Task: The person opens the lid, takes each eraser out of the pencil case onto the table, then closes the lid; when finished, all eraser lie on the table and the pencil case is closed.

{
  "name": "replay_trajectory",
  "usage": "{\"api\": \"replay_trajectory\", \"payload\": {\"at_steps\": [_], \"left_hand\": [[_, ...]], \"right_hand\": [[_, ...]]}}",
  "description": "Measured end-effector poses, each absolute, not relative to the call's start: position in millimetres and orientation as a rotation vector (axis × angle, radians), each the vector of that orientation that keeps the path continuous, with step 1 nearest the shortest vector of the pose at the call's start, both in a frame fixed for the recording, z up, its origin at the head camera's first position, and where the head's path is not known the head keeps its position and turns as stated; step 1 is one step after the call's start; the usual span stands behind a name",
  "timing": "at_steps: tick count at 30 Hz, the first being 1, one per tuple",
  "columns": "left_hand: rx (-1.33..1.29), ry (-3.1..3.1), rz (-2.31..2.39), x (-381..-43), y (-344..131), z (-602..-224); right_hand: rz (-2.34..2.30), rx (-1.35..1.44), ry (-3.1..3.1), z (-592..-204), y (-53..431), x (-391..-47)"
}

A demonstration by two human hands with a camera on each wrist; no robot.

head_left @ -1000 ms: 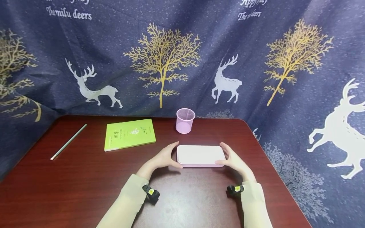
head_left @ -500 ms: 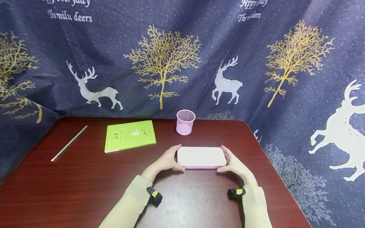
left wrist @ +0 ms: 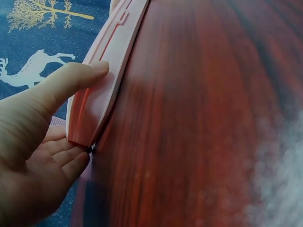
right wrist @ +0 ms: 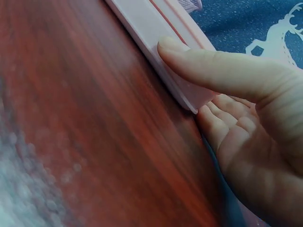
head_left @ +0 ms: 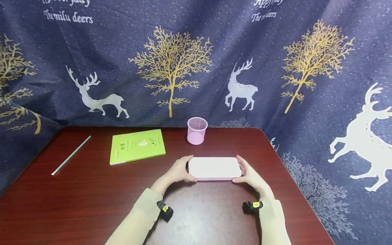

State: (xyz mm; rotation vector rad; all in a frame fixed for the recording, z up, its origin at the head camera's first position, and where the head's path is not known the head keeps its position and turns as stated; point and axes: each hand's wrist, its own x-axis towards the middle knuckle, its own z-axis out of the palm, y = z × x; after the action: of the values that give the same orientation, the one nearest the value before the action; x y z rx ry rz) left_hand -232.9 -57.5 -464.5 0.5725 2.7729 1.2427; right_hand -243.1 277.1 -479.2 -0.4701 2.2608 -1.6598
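A flat pink pencil case (head_left: 215, 168) with a pale lid lies lengthwise on the dark red table, between both hands. My left hand (head_left: 177, 172) grips its left end. In the left wrist view the thumb (left wrist: 97, 71) presses the front side, below a small clasp (left wrist: 122, 17), and the other fingers reach behind the end. At the opposite end, my right hand (head_left: 249, 174) holds the case likewise. The right wrist view has that thumb (right wrist: 175, 47) on the front side, with the curled fingers (right wrist: 220, 116) at the end, partly hidden behind the case.
Behind the case stands a pink mesh pen holder (head_left: 196, 132). A green book (head_left: 137, 146) lies at the back left, and a pencil (head_left: 71, 156) farther left. A patterned blue cloth (head_left: 196, 68) hangs behind the table (head_left: 92, 204).
Both hands have closed in on the ends of the pencil case. The right thumb has come down from the top edge to the front side. The case stays about in place.
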Motion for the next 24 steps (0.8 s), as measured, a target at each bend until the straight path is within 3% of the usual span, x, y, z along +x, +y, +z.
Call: {"api": "replay_trajectory", "payload": {"at_steps": [24], "left_hand": [[0.488,2.801,1.171,-238.7,-56.8,-463.1]], "right_hand": [[-1.709,-0.477,2.243,-481.5,276.9,-242.4]]}}
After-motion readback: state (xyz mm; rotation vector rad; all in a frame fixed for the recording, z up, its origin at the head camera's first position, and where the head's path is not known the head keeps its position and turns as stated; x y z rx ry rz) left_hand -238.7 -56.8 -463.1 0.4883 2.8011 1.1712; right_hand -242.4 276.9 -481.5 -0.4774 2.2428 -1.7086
